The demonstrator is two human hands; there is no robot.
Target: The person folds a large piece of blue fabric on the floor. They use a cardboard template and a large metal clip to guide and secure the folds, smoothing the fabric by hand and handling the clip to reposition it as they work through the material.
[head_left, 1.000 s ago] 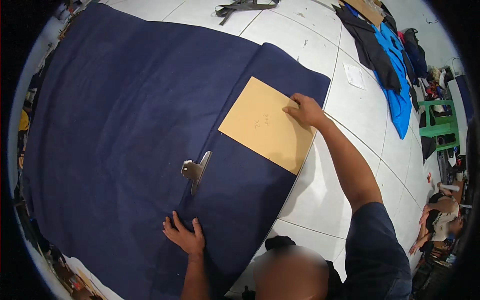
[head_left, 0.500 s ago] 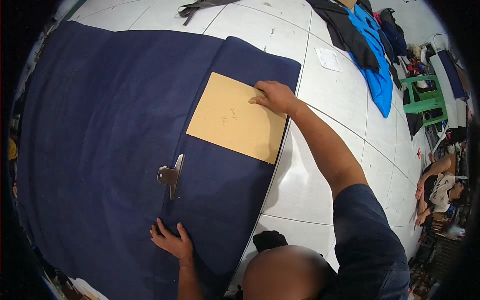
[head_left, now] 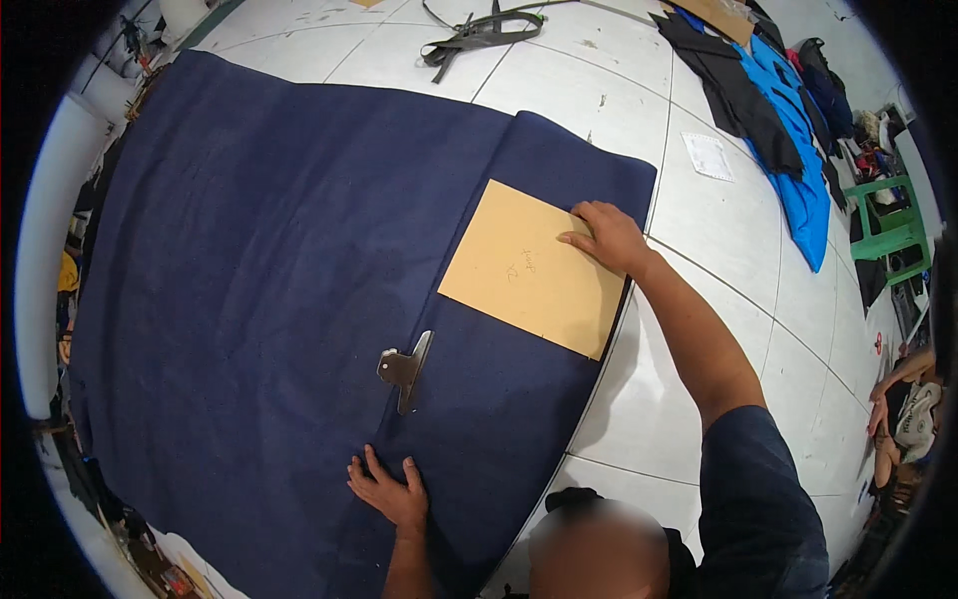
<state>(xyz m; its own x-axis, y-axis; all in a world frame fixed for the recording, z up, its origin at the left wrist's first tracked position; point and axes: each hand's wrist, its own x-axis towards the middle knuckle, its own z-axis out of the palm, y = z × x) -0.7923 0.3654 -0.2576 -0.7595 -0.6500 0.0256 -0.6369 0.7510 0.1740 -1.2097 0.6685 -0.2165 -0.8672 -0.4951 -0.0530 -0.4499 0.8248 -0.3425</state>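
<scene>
A tan cardboard sheet (head_left: 529, 275) with pencil marks lies on dark navy cloth (head_left: 249, 270), near the cloth's right edge. My right hand (head_left: 611, 240) is at the sheet's far right edge, thumb on top and fingers curled at the border, holding it. My left hand (head_left: 392, 491) rests open on the cloth, fingers spread, nearer to me. Just beyond its fingertips, a metal bulldog clip (head_left: 402, 369) sits at the long fold line of the cloth. Neither hand touches the clip.
White floor tiles (head_left: 699, 309) surround the cloth. Dark straps (head_left: 489, 38) lie beyond it. Blue and black fabric (head_left: 788, 170), a white paper (head_left: 708, 157) and a green plastic stool (head_left: 891, 235) are at the right. Another person (head_left: 906, 414) sits at the far right; a person's blurred head (head_left: 599, 549) is at the bottom.
The whole view has shifted, so the cloth, sheet, clip and hands appear farther right and lower. Both hands keep about the same places on the cloth and sheet.
</scene>
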